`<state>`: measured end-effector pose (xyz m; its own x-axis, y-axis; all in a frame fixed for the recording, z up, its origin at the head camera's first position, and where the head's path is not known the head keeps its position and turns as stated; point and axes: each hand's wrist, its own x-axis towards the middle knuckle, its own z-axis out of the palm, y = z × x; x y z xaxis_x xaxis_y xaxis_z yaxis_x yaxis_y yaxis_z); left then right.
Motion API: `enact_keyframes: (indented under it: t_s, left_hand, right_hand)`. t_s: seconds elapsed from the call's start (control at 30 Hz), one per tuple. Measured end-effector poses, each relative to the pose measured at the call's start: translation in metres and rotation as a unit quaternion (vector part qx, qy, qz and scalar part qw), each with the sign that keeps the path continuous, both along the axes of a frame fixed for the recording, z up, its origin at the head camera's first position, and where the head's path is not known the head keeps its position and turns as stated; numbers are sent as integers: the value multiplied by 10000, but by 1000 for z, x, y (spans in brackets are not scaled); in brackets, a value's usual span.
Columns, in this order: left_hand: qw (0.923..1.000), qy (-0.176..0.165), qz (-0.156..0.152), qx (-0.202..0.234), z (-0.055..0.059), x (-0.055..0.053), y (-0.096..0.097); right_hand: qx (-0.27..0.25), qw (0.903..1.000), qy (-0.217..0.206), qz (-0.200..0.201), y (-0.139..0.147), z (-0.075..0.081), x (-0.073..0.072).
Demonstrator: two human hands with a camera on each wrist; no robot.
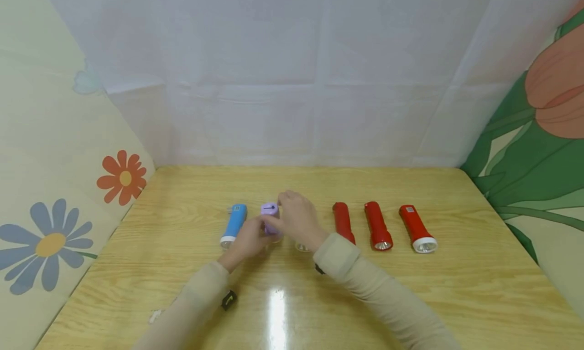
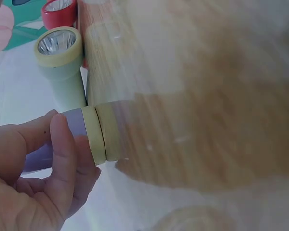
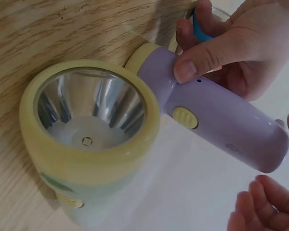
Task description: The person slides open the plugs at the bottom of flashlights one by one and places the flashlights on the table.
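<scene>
My left hand grips a purple flashlight near its head, thumb and fingers on either side. In the left wrist view, the flashlight's pale yellow rim meets the wooden table, lens facing down. My right hand hovers at its tail end with fingers spread apart; in the right wrist view a small gap separates the fingertips from the purple body. A pale green flashlight with a yellow rim lies close beside it, mostly hidden behind my right hand in the head view.
To the left lies a blue flashlight with a white rim. On the right are three red flashlights: one partly behind my right sleeve, a second, and a white-rimmed one. A white cloth hangs behind the table.
</scene>
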<state>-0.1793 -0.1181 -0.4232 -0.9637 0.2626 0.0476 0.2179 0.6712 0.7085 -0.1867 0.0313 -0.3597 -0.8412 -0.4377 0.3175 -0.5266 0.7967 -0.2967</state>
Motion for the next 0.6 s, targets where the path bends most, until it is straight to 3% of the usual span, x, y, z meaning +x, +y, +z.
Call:
enact_keyframes:
  t_s: [0.1,0.23,0.37,0.47,0.6]
  left_hand:
    - [9996,-226,39,137,1,0,1]
    - [9983,-476,114,326,3,0,1]
    - [9983,-495,128,272,3,-1,0]
    - [9984,-491,142,250,3,-2,-1]
    - [9987,-469,108,183,2,-3,-1]
  right_hand:
    - [-248,9991,-326,55,4,-1,-1]
    - [-1019,9909,-869,153,9,-1,-4]
    - [-1841,9741,-1258,382,13,0,-8]
    - [-2379,9561,-1634,501,13,0,-12]
    - [-2720,9384,-2083,445,12,5,-14]
